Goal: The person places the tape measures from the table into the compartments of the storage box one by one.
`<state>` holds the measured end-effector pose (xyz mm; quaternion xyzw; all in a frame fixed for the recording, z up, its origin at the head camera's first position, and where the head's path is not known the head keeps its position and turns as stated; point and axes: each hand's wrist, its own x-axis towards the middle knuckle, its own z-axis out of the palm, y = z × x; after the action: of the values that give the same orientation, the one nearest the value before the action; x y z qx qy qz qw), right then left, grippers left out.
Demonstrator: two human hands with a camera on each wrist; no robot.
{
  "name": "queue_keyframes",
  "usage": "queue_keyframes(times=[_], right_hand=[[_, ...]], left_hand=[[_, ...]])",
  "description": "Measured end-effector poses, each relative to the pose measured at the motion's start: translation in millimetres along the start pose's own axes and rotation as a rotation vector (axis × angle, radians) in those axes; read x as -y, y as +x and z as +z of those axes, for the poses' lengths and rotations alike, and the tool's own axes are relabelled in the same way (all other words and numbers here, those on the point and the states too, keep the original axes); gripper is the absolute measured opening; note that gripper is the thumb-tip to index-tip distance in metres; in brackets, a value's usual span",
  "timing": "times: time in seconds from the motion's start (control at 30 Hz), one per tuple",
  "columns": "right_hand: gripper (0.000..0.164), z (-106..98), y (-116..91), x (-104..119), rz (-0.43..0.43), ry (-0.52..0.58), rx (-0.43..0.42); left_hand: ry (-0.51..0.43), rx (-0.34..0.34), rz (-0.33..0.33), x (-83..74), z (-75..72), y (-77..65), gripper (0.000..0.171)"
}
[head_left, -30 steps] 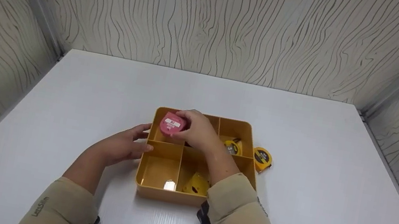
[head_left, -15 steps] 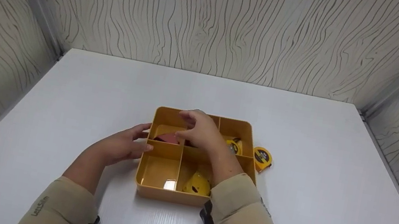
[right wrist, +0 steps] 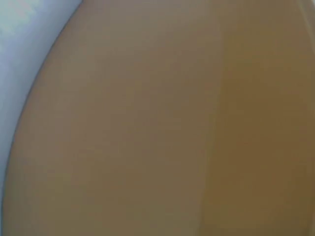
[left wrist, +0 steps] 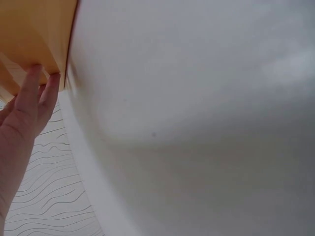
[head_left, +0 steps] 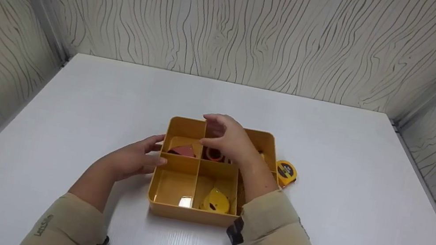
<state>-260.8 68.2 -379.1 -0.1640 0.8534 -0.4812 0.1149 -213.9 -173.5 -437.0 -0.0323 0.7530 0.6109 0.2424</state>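
Note:
A yellow divided box stands on the table. My left hand holds its left wall, with the thumb tip over the rim; in the left wrist view, straight fingers touch the outside of the wall. Above the back middle compartment hovers my right hand, thumb and fingers spread, nothing visible between them. Under it a dark thing with a red ring partly shows. A pink tape measure lies in the back left compartment. In the front middle one sits a yellow tape measure. The right wrist view shows only blurred box wall.
Another yellow tape measure lies on the white table, against the box's right side. My right forearm covers much of the right-hand compartments. A wood-patterned panel rises behind the table.
My right hand lets go of the pink tape measure, which drops into the back left compartment. The hand then moves right, over the back middle compartment. My left hand stays put.

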Motion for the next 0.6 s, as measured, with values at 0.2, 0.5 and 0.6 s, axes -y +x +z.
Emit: queue_keyframes(times=[0.2, 0.5, 0.6], right_hand=[[0.058, -22.9, -6.7, -3.9, 0.008, 0.025, -0.003], [0.059, -64.2, -23.5, -13.1, -0.001, 0.012, -0.034], [0.059, -76.9, -30.4, -18.5, 0.007, -0.002, -0.047]], left_hand=[[-0.002, -0.01, -0.004, -0.2, 0.4, 0.0, 0.08], [0.001, -0.019, -0.015, -2.1, 0.5, -1.7, 0.082], [-0.001, -0.017, -0.015, -0.9, 0.1, -1.0, 0.082]])
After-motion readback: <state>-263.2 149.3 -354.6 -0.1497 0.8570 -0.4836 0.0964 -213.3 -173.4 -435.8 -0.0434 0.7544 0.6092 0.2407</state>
